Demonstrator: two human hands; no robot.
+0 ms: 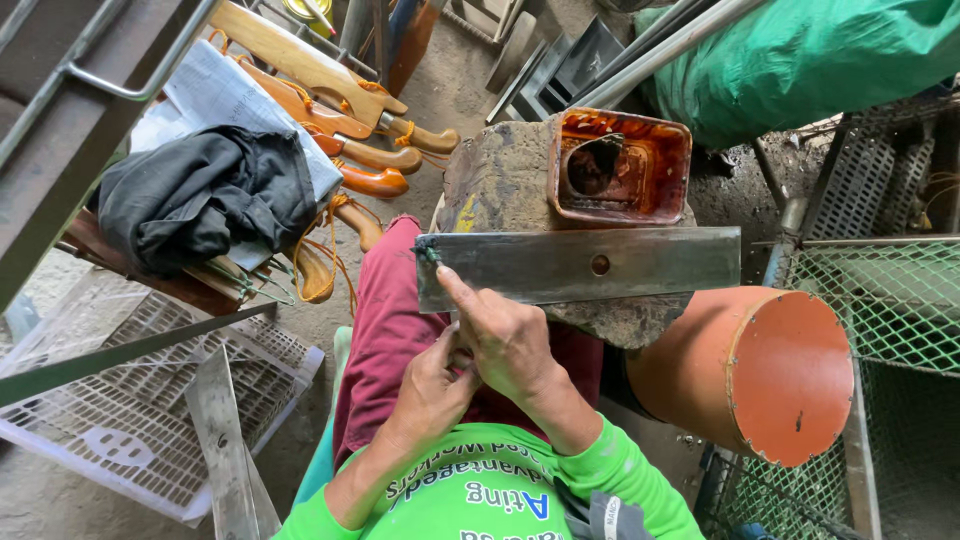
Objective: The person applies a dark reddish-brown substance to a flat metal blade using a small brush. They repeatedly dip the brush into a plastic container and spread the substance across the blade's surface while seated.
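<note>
The right hand (510,335) has its forefinger stretched along the near left edge of a flat steel plate (580,265), the other fingers curled under so that the hand pinches the plate's lower edge; the left hand (432,385) is tucked beneath and behind it, fingers bent, and whether it grips anything cannot be told. The plate is a long grey rectangle with one small round hole near its middle, lying flat across a worn stone block (510,185) that rests over the person's lap in dark red trousers (385,340). On the block, just behind the plate, stands a square orange-brown tin (620,165) with rounded corners, its inside rust-stained and wet-looking, a dark lump sitting in it towards the left. To the right of the lap an orange cylinder (750,375) lies on its side, its flat end shut, so its contents are hidden. To the left, several wooden-handled blades in sheaths (340,120) are stacked under a dark cloth (200,200) and paper. A white plastic crate (130,400) on the floor carries long steel strips (220,440). Wire mesh racks (890,300) stand at the right
</note>
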